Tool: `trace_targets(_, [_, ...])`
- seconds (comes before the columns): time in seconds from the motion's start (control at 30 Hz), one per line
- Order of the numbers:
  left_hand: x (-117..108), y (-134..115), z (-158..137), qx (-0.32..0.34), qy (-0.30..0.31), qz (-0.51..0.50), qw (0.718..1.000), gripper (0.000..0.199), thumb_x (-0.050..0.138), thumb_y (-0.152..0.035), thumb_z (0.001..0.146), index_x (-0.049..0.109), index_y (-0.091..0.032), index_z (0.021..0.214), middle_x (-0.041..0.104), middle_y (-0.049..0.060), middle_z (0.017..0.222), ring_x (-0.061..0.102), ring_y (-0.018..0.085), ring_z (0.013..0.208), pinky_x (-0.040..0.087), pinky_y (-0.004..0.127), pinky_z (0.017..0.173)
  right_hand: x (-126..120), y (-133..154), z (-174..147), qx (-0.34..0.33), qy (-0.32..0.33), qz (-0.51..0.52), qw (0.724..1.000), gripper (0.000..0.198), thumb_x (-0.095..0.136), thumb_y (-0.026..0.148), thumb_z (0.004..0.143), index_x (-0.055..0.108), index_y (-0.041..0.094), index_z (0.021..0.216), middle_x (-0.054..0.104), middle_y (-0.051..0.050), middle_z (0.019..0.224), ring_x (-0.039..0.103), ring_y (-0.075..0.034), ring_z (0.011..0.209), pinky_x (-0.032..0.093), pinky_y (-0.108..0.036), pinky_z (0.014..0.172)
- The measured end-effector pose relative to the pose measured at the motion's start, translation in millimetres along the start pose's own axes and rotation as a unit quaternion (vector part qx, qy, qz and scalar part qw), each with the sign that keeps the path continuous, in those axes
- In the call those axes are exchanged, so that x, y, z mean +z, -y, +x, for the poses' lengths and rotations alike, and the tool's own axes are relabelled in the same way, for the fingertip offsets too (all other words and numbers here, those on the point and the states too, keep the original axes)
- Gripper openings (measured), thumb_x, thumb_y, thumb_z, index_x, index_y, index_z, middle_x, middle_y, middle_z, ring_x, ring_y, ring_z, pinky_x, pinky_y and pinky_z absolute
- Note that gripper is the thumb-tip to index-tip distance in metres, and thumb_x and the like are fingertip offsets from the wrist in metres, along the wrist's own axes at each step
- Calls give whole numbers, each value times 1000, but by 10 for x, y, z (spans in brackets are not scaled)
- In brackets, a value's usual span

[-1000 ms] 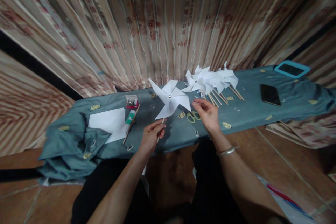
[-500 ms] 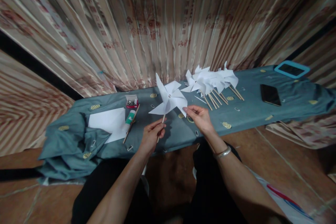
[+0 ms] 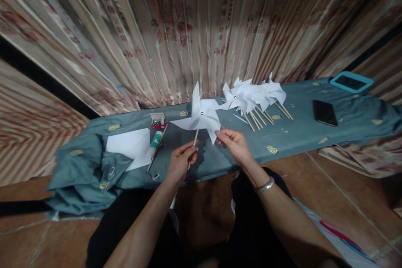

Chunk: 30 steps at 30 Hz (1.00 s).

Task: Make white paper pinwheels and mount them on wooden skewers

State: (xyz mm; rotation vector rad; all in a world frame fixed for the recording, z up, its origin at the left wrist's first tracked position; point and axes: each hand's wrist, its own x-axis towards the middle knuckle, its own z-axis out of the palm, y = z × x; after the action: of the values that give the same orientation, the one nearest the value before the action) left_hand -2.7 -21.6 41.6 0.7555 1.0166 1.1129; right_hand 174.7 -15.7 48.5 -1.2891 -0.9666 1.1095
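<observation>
A white paper pinwheel (image 3: pixel 202 120) stands upright above the cloth, a silver pin head at its centre and a thin wooden stick below. Closed around that stick is my left hand (image 3: pixel 182 158). My right hand (image 3: pixel 234 143) is closed in a pinch at the edge of the pinwheel's lower right blade. Beyond it, several finished pinwheels (image 3: pixel 251 94) lie overlapping in a row with their sticks toward me. To the left are white paper sheets (image 3: pixel 130 146), a green and white glue stick (image 3: pixel 156 140), a loose wooden stick (image 3: pixel 157 149) and a small red box of metal pins (image 3: pixel 157 121).
A blue-green patterned cloth (image 3: pixel 251 144) covers the long narrow table. At the right lie a black phone (image 3: pixel 325 113) and a blue-framed tablet (image 3: pixel 351 81). A pleated curtain (image 3: pixel 188 67) hangs right behind the table. A plastic bag (image 3: pixel 333 230) is at the lower right.
The pinwheel's blades have turned clockwise. My right hand has shifted slightly left and down along with the blade, while my left hand stays on the stick.
</observation>
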Motion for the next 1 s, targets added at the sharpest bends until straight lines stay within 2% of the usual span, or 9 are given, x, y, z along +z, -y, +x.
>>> trace_targets(0.37, [24, 0, -2, -3, -3, -1, 1000, 36, 80, -30, 55, 77, -12, 86, 63, 1, 64, 43, 4, 43, 24, 22, 43, 116, 68, -80, 16, 57, 0, 998, 39, 75, 60, 63, 68, 21, 57, 57, 1, 52, 46, -12, 50, 36, -27, 53])
trace_targets(0.63, [49, 15, -8, -6, -3, -16, 1000, 35, 81, -30, 50, 77, -13, 81, 63, 0, 61, 44, 5, 42, 25, 21, 42, 195, 75, -111, 39, 80, 28, 996, 42, 78, 61, 58, 67, 21, 54, 64, -1, 56, 48, -11, 52, 39, -27, 55])
trace_targets(0.83, [45, 19, -24, -6, 11, 2, 1000, 34, 81, -32, 54, 76, -13, 82, 61, 0, 63, 43, 5, 43, 25, 22, 42, 250, 34, -111, 48, 87, 46, 994, 41, 79, 59, 57, 67, 20, 55, 69, -3, 60, 50, -11, 51, 40, -26, 54])
trace_targets(1.0, [38, 30, -30, 0, 27, 9, 1000, 28, 80, -34, 56, 74, -12, 74, 60, 1, 64, 42, 4, 43, 24, 22, 42, 276, 28, -109, 49, 97, 44, 993, 41, 79, 59, 57, 68, 20, 56, 68, -2, 57, 49, -11, 50, 41, -26, 53])
